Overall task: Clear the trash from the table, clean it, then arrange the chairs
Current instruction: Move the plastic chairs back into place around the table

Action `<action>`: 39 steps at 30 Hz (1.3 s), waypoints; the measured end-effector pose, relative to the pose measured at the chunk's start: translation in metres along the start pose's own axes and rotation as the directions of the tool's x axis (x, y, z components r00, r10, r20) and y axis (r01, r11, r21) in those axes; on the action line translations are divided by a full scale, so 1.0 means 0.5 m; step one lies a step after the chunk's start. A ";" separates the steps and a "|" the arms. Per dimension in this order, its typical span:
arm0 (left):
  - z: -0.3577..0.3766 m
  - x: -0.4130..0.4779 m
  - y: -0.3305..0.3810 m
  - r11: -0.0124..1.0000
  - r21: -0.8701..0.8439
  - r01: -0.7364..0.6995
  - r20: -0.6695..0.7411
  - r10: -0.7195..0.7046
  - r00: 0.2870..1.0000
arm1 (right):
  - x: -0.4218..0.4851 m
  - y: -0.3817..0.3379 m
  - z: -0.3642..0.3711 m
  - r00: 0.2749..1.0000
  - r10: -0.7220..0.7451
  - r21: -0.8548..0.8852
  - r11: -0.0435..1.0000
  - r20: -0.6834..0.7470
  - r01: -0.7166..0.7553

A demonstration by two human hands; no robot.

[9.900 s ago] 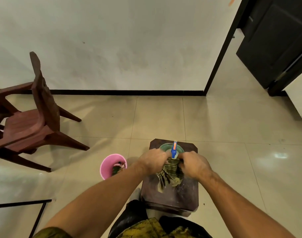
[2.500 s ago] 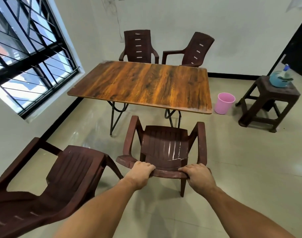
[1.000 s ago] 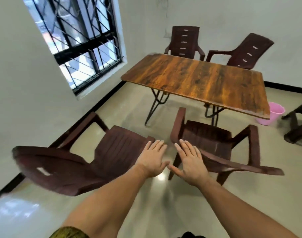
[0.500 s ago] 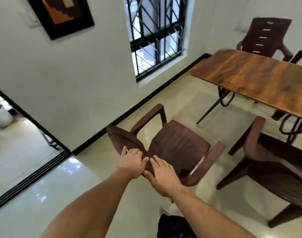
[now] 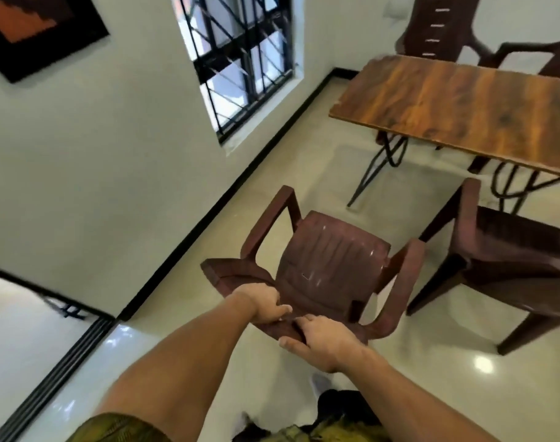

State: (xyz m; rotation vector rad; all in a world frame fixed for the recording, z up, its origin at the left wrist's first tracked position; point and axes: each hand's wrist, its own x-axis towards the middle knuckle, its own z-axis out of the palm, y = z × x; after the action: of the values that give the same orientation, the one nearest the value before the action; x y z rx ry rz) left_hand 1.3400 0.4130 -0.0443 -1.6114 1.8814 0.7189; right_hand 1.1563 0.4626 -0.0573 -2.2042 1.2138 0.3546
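Beside the table (image 5: 457, 100), hands (image 5: 264, 303) (image 5: 323, 344) grip the chair (image 5: 333, 269), facing away.

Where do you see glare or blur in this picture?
Head view: a glare spot shines on the floor at right; the window is partly washed out by daylight; the far chair and table edge are smeared by motion; the near chair is fairly sharp; the wide lens tilts the walls.

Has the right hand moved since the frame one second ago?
Yes. The right hand hovered open in the air then; now it grips the backrest of the near chair, farther from the table, toward the window.
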 end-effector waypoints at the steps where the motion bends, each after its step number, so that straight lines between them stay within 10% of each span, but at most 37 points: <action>1: -0.002 0.007 -0.007 0.999 0.035 -0.040 0.021 0.039 0.999 | 0.000 -0.012 0.004 0.999 0.023 -0.003 1.000 -0.029 -0.023; 7: 0.005 0.004 -0.044 0.961 0.154 -0.228 -0.018 0.234 0.972 | -0.038 -0.056 0.034 0.936 0.152 -0.112 0.974 -0.316 -0.196; 14: 0.034 -0.035 -0.111 0.925 0.233 -0.300 -0.290 0.360 0.887 | -0.041 -0.102 0.132 0.669 0.296 -0.067 0.886 -0.682 -0.460; 39: -0.333 0.355 0.156 0.955 0.148 -0.257 -0.552 0.295 0.780 | 0.100 0.404 -0.256 0.767 0.331 -0.009 0.916 -0.549 -0.401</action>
State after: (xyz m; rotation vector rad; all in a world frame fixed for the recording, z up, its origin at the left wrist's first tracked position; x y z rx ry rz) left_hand 1.2293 0.1828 -0.0504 -1.6429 2.5837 0.2822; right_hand 1.0085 0.2679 -0.0551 -2.2367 1.9961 -0.0606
